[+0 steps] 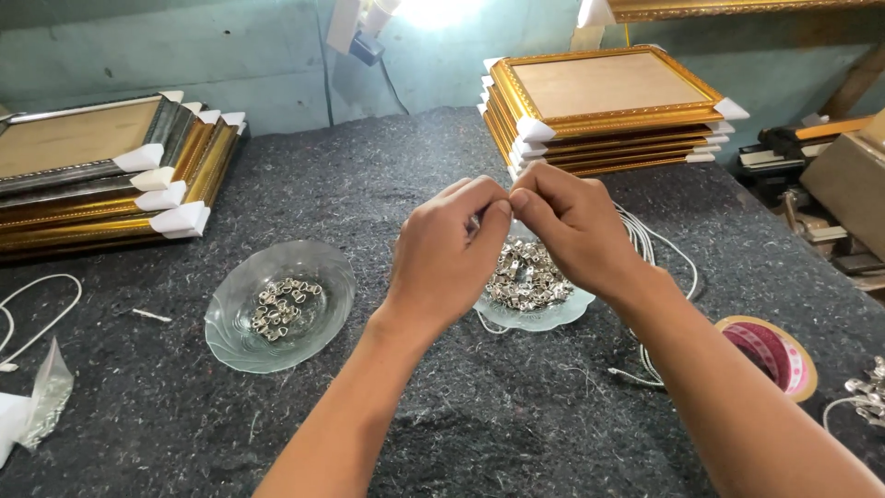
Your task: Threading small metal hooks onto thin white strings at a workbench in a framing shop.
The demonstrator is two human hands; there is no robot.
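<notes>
Forearms of mine enter from the near edge and meet over the middle of the grey felt surface (pixel 461 406). Left hand (pixel 442 258): thumb and forefinger pressed together, tip to tip with the right; whatever sits in that grip is too small to tell. Right hand (pixel 572 231): fingers likewise pinched shut, touching the left hand's fingertips just above the right-hand dish.

Glass dish, right (pixel 544 318): scalloped rim, heaped with small silver metal clips (pixel 525 277), directly below and behind my hands. Glass dish, left (pixel 277 304): same kind, holding a sparse scatter of the same clips, near my left forearm.

White cord (pixel 664 249): a bundle of loops lying just right of the right dish, passing under my right wrist.

Tape roll (pixel 770 355): pink and tan, flat on the surface at near right.

Gold picture frames, far right (pixel 604 111): stacked, white corner protectors fitted. Second frame stack, far left (pixel 101 171): gold with a silver one on top, same white corners.

Clear plastic bag (pixel 41 397): crumpled, near left edge, beside another loop of white cord.
</notes>
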